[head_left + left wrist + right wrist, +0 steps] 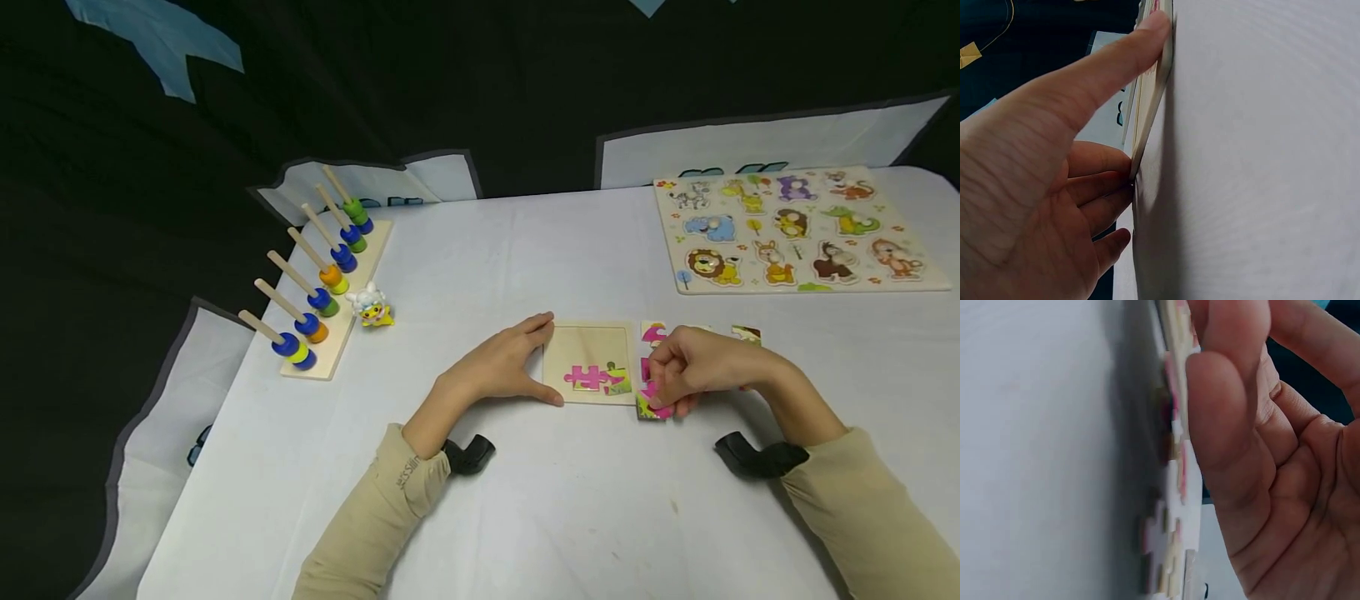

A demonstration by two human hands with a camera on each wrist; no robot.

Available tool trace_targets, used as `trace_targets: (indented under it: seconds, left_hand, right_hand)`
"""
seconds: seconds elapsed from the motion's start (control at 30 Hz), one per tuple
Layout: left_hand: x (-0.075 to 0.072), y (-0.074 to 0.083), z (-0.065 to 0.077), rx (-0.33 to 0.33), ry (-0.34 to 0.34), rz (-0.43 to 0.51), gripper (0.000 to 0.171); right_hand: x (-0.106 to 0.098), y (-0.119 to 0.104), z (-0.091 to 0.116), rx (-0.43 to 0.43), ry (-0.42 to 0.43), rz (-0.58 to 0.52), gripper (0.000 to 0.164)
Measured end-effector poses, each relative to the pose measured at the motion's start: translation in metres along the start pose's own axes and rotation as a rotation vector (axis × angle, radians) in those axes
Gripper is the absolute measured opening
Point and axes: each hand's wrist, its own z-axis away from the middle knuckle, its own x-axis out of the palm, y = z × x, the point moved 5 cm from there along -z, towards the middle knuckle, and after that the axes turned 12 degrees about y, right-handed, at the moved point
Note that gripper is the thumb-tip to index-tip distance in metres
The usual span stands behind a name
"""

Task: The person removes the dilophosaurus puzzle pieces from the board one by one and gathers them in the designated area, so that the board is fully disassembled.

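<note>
A small square wooden puzzle tray (pixel 585 342) lies on the table, with a few joined pink and green jigsaw pieces (pixel 588 377) in its lower part. Thumb and fingers of my left hand (pixel 501 362) span the tray's left side and grip its edges. In the left wrist view, the thumb (pixel 1125 59) presses the tray's edge (pixel 1154 103). Just right of the tray, my right hand (pixel 697 367) pinches a pink and green jigsaw piece (pixel 651 408). Other loose pieces (pixel 654 333) lie around and partly beneath this hand, some hidden by it.
At the back right lies an animal peg puzzle board (pixel 806 233). A wooden stacking rack (pixel 337 333) with pegs and coloured rings stands at the left, beside a small white and yellow figurine (pixel 371 306). Dark cloth (pixel 450 75) hangs behind the white-covered table (pixel 570 517).
</note>
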Motion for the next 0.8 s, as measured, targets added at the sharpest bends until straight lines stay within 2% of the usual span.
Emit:
trace_targets:
  seconds: [0.4,0.6,0.8]
  left_hand:
    - [-0.001,0.0,-0.001,-0.003,0.0,0.004,0.104]
    - [-0.001,0.0,-0.001,0.005,0.003,0.005,0.104]
    - [0.0,0.0,-0.001,0.007,0.0,0.006,0.104]
  right_hand:
    - [0.003,0.008,0.002,0.032,0.001,0.053,0.023]
    - [0.0,0.011,0.002,0.075,0.032,0.063,0.023]
    - [0.004,0.013,0.004,0.125,0.021,0.055,0.024]
